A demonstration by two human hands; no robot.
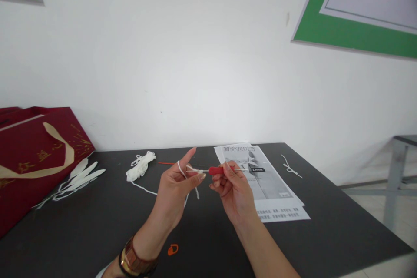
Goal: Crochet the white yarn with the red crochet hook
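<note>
In my right hand (235, 191) is a crochet hook (215, 170) with a red grip, pinched between thumb and fingers, its metal tip pointing left. My left hand (177, 189) is closed on white yarn (180, 168), which loops over the raised index finger and meets the hook near the thumb. A short yarn tail hangs below the fingers. From there a strand runs left over the dark table (107, 230) to a loose white skein (141, 166). Just how the yarn sits on the hook tip is too small to make out.
Printed sheets (273, 191) lie right of my hands, with a scrap of white yarn (289, 167) beyond. An orange stitch marker (173, 249) lies near the front. White crocheted leaf-like pieces (83, 176) lie by a dark red gift bag (35, 152) at left. A red thin stick (165, 163) lies behind.
</note>
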